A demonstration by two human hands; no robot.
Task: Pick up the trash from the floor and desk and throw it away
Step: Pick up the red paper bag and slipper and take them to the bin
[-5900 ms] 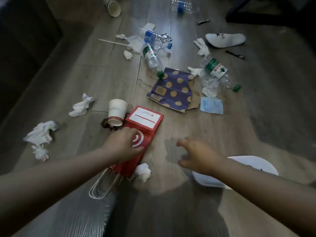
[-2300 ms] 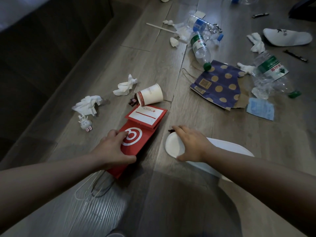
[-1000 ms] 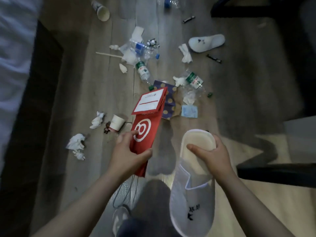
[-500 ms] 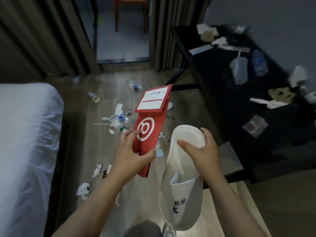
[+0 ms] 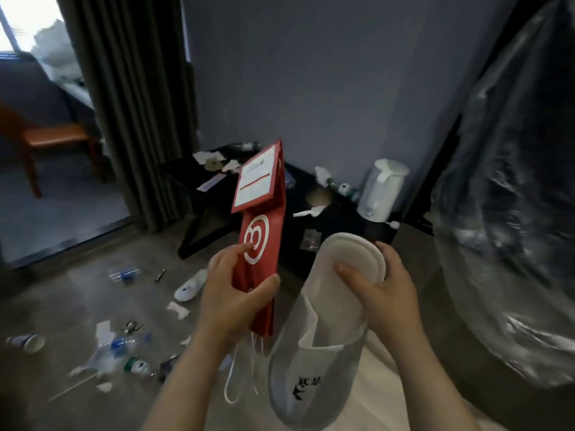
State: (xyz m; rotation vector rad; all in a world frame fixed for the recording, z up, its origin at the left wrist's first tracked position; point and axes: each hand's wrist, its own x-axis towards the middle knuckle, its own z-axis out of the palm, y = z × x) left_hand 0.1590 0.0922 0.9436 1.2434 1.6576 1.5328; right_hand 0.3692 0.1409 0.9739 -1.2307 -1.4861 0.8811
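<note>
**Carrying two pieces of trash toward disposal, as we judge the step.** Our left hand (image 5: pixel 231 293) pinches the flattened red paper bag (image 5: pixel 263 237) low on its body, with the thumb across one face and the fingers on the printed face. The bag stands upright above the hand, and its white cord handles (image 5: pixel 242 377) dangle below it. Our right hand (image 5: pixel 384 293) grips the white slipper (image 5: pixel 314 343) at its heel end, thumb pressed on the insole and fingers wrapped behind the rim, so the toe hangs down toward us. The two items sit just beside each other without touching. To do the step well, we would turn toward the large clear plastic sack (image 5: pixel 513 213) at the right, which we take to be the trash bag. Its mouth is not in view, so it should be found before either grip is loosened. The slipper is on the sack's side and is best dropped first, then the red bag, with its loose cords gathered so they do not snag. Much is left to do. Bottles (image 5: pixel 124 345), a paper cup (image 5: pixel 29 343) and a second slipper (image 5: pixel 190 286) lie on the floor (image 5: pixel 62 306), well apart from both hands, and scraps litter the black desk (image 5: pixel 336 219) beyond them.
</note>
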